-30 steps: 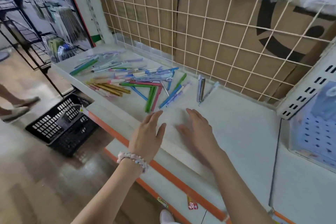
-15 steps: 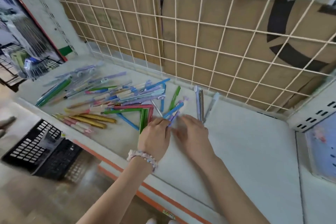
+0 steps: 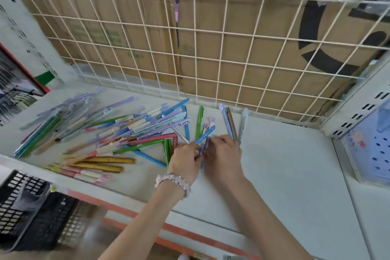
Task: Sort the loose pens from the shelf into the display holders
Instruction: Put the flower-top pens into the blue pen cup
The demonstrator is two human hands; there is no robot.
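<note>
many loose pens lie in a heap on the white shelf, most of them on its left half, in blue, green, pink, lilac and gold colours. from my remote view i see both hands meeting at the right edge of this heap. the left hand, with a bead bracelet on the wrist, has its fingers curled and pinches some thin lilac pens together with the right hand, whose fingers are also bent around them. how many pens are in this bundle i cannot tell, because the fingers hide it and the picture is a little blurred. a blue pen comes out just above the fingertips. a green pen lies near it, and three pale pens lie side by side just behind the right hand, close to the wire grid at the back. behind the grid stands brown cardboard. a black basket is below the shelf at the left.
</note>
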